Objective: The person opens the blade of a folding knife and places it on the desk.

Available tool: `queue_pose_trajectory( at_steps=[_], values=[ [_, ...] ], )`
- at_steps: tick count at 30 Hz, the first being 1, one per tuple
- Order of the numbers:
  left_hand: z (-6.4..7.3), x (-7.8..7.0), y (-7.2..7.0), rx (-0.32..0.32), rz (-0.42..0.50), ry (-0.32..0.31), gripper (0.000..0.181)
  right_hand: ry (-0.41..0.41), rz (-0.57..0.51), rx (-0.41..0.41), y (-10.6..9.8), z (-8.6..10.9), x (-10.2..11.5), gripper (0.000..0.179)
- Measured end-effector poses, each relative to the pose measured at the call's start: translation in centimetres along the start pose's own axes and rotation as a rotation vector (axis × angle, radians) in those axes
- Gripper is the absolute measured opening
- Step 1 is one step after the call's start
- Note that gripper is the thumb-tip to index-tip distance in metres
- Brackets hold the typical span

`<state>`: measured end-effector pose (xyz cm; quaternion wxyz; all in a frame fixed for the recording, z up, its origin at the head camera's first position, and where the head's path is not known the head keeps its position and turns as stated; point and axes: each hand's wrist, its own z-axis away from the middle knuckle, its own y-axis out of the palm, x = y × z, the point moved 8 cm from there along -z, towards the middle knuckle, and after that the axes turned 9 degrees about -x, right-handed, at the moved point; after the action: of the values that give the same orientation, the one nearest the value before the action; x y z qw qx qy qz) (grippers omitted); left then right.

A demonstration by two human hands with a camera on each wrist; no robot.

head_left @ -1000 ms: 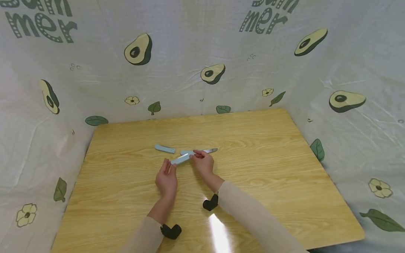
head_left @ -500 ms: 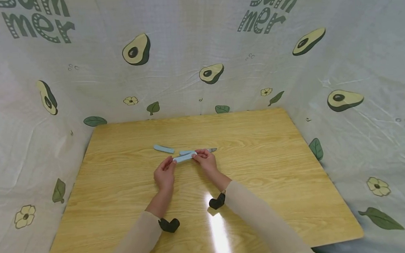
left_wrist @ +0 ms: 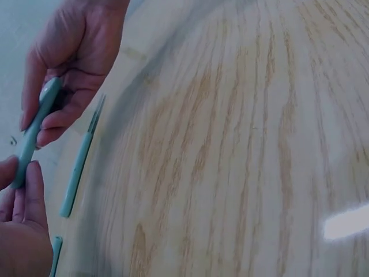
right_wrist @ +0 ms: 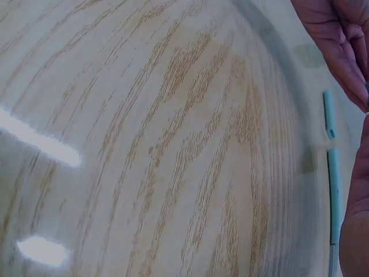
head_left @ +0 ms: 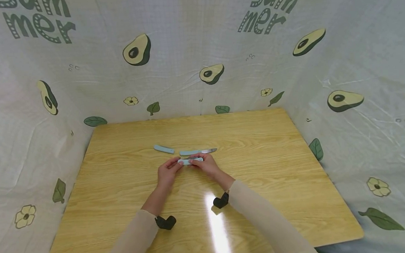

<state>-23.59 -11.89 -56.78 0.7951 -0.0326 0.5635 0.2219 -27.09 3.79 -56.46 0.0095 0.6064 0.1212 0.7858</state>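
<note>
Both hands hold a folding knife with a light blue handle (head_left: 187, 162) close over the table. My left hand (head_left: 166, 174) pinches its left end between thumb and fingers. The right hand (head_left: 208, 166) grips it nearer the pivot end, and a thin dark strip, like a blade edge, shows along its far side. Just behind lies a second knife (head_left: 190, 153) of the same kind, unfolded, its steel blade (head_left: 209, 151) pointing right. A third light blue knife (head_left: 164, 149) rests folded to the left. In the left wrist view, the held knife (left_wrist: 36, 133) spans both hands.
The wooden table (head_left: 258, 176) reaches out on every side of the hands. A pale cloth (head_left: 174, 86) printed with avocados and leaves hangs behind it and along both sides. Black wrist mounts (head_left: 165, 222) sit at the cuffs.
The held knife has turned from slanted to nearly level and shifted slightly right and nearer. The right hand has slid along it toward its middle, uncovering the unfolded knife behind.
</note>
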Motion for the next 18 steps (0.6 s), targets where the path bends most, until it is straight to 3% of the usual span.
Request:
queue_pose_trajectory(
  at_steps=[7,13,18],
  values=[
    [0.09,0.16,0.41,0.100,-0.133,-0.045,0.032,-0.006,0.116,0.053,-0.14,0.18,0.12,0.026],
    [0.41,0.43,0.89,0.203,-0.179,-0.055,0.030,0.033,0.168,0.092,0.07,0.25,0.20,0.022],
    [0.39,0.77,1.00,0.222,-0.215,-0.058,0.027,0.031,0.271,0.081,-0.11,0.12,0.29,0.017]
  ],
)
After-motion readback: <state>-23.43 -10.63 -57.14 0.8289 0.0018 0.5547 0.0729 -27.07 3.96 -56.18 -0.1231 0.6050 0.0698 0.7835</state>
